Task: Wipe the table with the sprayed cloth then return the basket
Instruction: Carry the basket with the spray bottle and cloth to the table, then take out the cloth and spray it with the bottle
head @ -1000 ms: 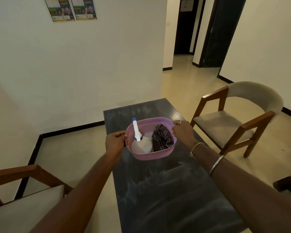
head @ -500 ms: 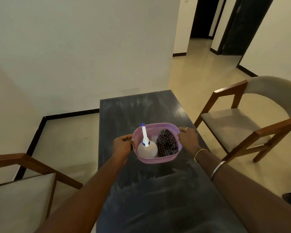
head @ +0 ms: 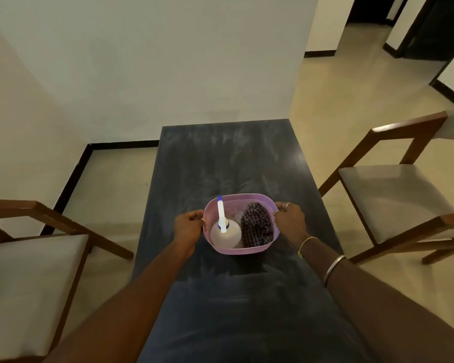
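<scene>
You have the pink basket [head: 240, 248] held between both hands over the middle of the dark tabletop [head: 228, 158]; whether its base touches the surface or hangs just above it can't be told from the head view. Your left hand [head: 188, 227] is curled around the basket's left end, fingers folded over the rim there, and your right hand [head: 290, 220] wraps the right end the same way (a ring shows on one finger, and two bangles sit further back on that forearm). So each grip is pressed closed on the rim, and the basket lies squarely between them, its long side running from one hand to the other. Inside, a white spray bottle [head: 224, 233] sits in the left half with its blue-tipped nozzle pointing up and away from you, just beside your left hand. The dark checked cloth [head: 257, 227] is bunched in the right half, close to your right hand. A wooden chair with a pale seat [head: 393, 195] stands to your right, another [head: 29, 273] to your left.
</scene>
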